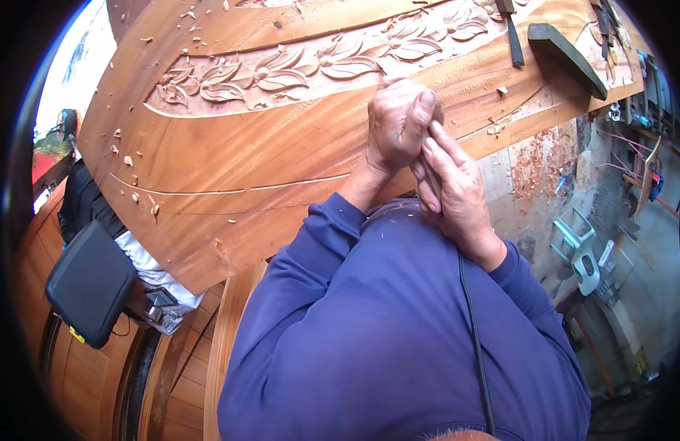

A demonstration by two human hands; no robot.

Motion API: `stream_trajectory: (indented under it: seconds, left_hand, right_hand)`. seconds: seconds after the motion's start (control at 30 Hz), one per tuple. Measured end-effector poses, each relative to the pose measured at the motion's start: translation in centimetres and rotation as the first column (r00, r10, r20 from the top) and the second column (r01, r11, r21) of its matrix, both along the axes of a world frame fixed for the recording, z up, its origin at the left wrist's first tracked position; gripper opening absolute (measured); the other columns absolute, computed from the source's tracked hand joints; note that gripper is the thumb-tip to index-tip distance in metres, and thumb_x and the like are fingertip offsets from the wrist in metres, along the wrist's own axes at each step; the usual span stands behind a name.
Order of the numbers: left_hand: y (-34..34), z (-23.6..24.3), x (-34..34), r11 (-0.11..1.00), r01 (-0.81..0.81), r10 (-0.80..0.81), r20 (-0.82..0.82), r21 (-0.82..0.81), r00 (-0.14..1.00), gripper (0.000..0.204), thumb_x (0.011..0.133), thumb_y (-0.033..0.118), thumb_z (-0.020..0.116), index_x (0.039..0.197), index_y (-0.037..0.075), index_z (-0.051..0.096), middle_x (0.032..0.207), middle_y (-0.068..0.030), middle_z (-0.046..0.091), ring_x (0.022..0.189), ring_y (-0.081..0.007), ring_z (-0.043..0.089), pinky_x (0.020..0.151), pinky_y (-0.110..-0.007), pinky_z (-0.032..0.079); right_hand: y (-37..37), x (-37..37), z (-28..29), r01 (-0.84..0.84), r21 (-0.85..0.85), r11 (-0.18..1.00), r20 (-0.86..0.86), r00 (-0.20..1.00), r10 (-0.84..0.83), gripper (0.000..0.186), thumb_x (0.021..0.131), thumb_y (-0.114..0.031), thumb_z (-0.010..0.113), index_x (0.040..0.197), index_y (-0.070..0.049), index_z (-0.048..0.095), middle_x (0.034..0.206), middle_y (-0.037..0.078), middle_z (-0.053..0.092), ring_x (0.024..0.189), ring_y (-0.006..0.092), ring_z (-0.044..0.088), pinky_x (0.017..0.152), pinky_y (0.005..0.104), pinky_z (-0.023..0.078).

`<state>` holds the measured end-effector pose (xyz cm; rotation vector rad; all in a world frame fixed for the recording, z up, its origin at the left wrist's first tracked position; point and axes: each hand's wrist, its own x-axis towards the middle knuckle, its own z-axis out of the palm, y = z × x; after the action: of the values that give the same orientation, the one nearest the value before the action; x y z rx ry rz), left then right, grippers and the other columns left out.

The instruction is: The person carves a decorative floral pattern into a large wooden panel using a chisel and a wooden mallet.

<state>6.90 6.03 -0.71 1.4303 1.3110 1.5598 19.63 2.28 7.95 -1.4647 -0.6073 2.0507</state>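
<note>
My left hand (pixel 402 125) is closed in a fist above the near edge of the wooden panel (pixel 281 162), thumb on top. My right hand (pixel 457 187) presses up against it from the right, fingers fairly straight and close together. A slim brownish tool handle (pixel 432 178) shows between the right palm and fingers; its far end is hidden by the hands. Whether the left fist also grips it cannot be made out. Beyond the hands, a carved band of leaves and flowers (pixel 347 62) runs across the panel, sunk below its smooth surface.
A dark chisel-like tool (pixel 515 44) and a long dark block (pixel 568 60) lie at the panel's far right, with more tools (pixel 604 26) beyond. Wood shavings (pixel 154 209) are scattered about. A black case (pixel 90 283) stands left; a pale green plastic stool (pixel 581 253) is at right.
</note>
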Motion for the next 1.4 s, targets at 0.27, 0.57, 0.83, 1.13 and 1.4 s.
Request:
stream_trajectory:
  seconds: [0.27,0.57,0.83,1.13,1.4]
  left_hand:
    - [-0.8,2.0,0.5,0.946,0.000,0.081,-0.234,0.324,0.969,0.040,0.099,0.019,0.065,0.136,0.007,0.067,0.139,-0.0185,0.064,0.138,-0.0400,0.054,0.115,-0.051,0.041]
    - [-2.3,-0.7,-9.7,0.975,-0.215,0.105,-0.964,0.051,0.244,0.038,0.102,0.036,0.061,0.132,0.015,0.071,0.133,-0.0132,0.070,0.128,-0.0306,0.064,0.110,-0.048,0.048]
    - [-4.8,0.2,-2.4,0.998,-0.046,0.069,-0.652,0.053,0.755,0.045,0.089,0.000,0.069,0.134,0.002,0.066,0.132,-0.0222,0.067,0.126,-0.0388,0.064,0.112,-0.047,0.048]
    - [-4.1,-1.0,-2.0,0.997,-0.068,0.082,-0.564,0.046,0.822,0.052,0.088,0.003,0.066,0.139,-0.002,0.059,0.134,-0.0267,0.065,0.128,-0.0396,0.062,0.111,-0.052,0.047]
    - [-3.7,0.4,-1.2,0.999,-0.035,0.012,-0.561,-0.031,0.827,0.064,0.091,0.009,0.067,0.151,-0.004,0.046,0.143,-0.0346,0.054,0.140,-0.0461,0.050,0.118,-0.056,0.037]
  right_hand:
    - [1.0,3.1,1.6,0.206,0.113,0.972,-0.447,0.884,-0.135,0.051,0.114,-0.030,0.041,0.162,-0.017,0.031,0.091,0.004,0.055,0.044,0.0021,0.038,0.037,0.0177,0.033]
    - [-2.4,5.7,-1.2,-0.162,0.156,0.974,0.062,0.986,0.154,0.050,0.110,-0.021,0.052,0.158,-0.013,0.044,0.082,-0.002,0.056,0.049,0.0006,0.037,0.043,0.0169,0.031]
    - [0.1,3.0,-1.1,-0.176,0.110,0.978,-0.053,0.982,0.183,0.051,0.110,-0.020,0.051,0.158,-0.008,0.042,0.081,-0.002,0.056,0.047,0.0004,0.036,0.042,0.0179,0.030]
    - [3.0,2.6,1.2,-0.186,0.036,0.982,-0.015,0.982,0.186,0.049,0.109,-0.021,0.053,0.156,-0.010,0.046,0.082,0.000,0.058,0.044,0.0013,0.037,0.038,0.0182,0.028]
    - [6.3,4.0,1.2,-0.365,0.164,0.917,0.114,0.930,0.349,0.047,0.109,-0.019,0.051,0.155,-0.008,0.048,0.079,-0.001,0.058,0.047,-0.0009,0.037,0.039,0.0165,0.029]
